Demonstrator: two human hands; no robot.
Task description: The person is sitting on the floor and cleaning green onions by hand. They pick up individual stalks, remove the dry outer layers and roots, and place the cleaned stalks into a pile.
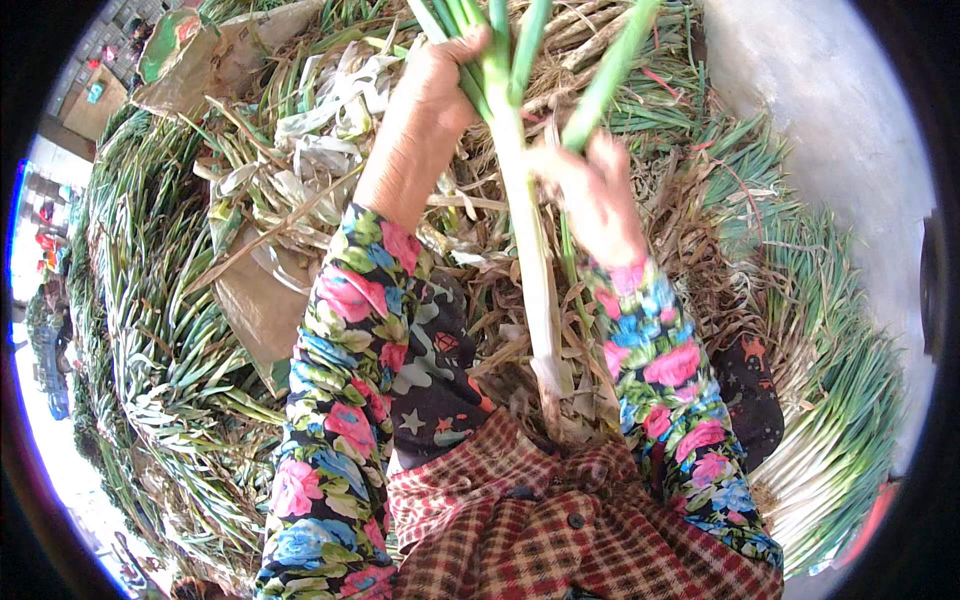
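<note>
A long Welsh onion (pixel 531 270) stretches from the top of the view down to my lap, its root end against the checked shirt. My left hand (pixel 442 86) is closed around it where the green leaves fork from the white shaft. To the right of the shaft, my right hand (pixel 589 187) is blurred by motion, with its fingers bent around a green leaf (pixel 611 82) that slants up and away from the stalk. Whether that leaf is still joined to the plant cannot be seen. Dry brown husks (pixel 491 315) lie between my knees.
Long heaps of green onions (pixel 165 315) bank up on the left. Peeled pale skins (pixel 322 127) lie ahead, beside an open sack (pixel 202 64). Cleaned onions (pixel 832 480) with white shafts are stacked at the lower right, near a pale floor (pixel 825 97).
</note>
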